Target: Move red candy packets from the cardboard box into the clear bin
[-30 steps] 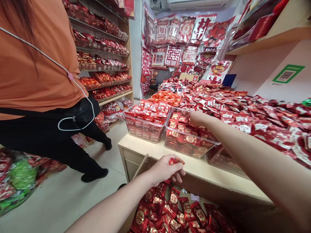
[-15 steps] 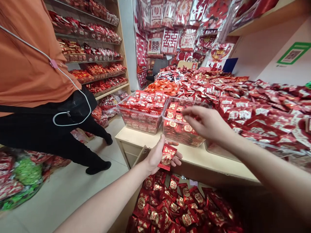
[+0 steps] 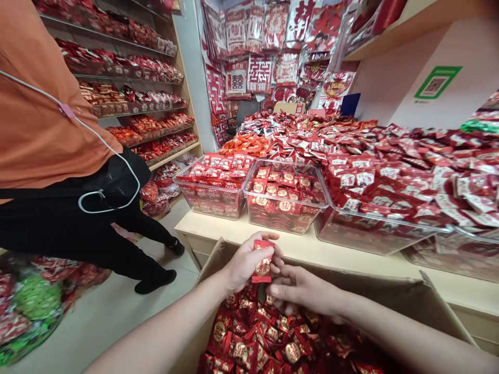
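My left hand (image 3: pixel 244 259) is closed round a small stack of red packets (image 3: pixel 262 262) with gold emblems, held above an open cardboard box (image 3: pixel 393 296). The box is full of the same red packets (image 3: pixel 257 337). My right hand (image 3: pixel 298 287) sits just under and right of the stack, fingers curled and pinching at its lower edge. On the counter behind stands a clear plastic bin (image 3: pixel 286 195) filled with matching packets.
A second clear bin (image 3: pixel 212 184) of red-and-white packets stands left of the first, and a third bin (image 3: pixel 374 228) to the right. Heaps of red packets cover the counter (image 3: pixel 312 249). A person in an orange top (image 3: pixel 47 119) stands at left by the shelves (image 3: pixel 132 78).
My right hand has drawn back from the clear bin and come down to the stack held by my left hand. The view has shifted to show more of the box.
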Available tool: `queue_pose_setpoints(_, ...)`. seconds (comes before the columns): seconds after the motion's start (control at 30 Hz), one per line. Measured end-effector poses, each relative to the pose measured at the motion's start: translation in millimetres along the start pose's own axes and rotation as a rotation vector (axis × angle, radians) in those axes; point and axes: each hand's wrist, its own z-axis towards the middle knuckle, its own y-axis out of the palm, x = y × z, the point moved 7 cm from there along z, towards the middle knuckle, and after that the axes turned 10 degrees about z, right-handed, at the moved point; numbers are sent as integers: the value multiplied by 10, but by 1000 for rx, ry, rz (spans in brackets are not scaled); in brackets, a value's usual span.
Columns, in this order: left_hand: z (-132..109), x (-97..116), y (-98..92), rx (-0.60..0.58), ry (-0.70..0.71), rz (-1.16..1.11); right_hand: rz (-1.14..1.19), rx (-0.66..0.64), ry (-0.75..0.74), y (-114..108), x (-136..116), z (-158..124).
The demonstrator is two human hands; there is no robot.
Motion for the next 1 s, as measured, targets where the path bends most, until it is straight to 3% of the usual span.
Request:
queue_pose_setpoints(0.1, -35, -41, 101, -7, -11, -13, 251, 33, -34, 12, -77, 11)
queue_pose_setpoints(0.2, -43, -25, 155, -14, 2, -34, 269, 33, -40, -17, -128, -2)
queue_pose_setpoints(0.27, -33, 2, 146, -5, 4, -62, 107, -33, 7, -23, -89, -2)
queue_pose_setpoints(0.4, 2, 77, 56, 14, 29, -124, -723, -100, 142, -147, 240, 17)
queue_pose_setpoints(0.47, 17, 100, 12, 8, 43, -123, -994, -71, 204, -234, 476, 29)
queue_pose_setpoints(0.6, 35, 99, -36, -11, 37, -90, -1111, -42, 296, -282, 930, 35)
queue_pose_setpoints(0.7, 39, 107, -41, -22, 43, -30, -1155, 3, 301, -305, 1076, 59)
queue_pose_setpoints(0.9, 23, 65, 17, -79, 56, 181, -1234, -27, 266, -333, 1087, 116)
queue_pose_setpoints(1.0, 13, 11, 51, -123, 40, 290, -1286, -50, 203, -245, 924, 140)
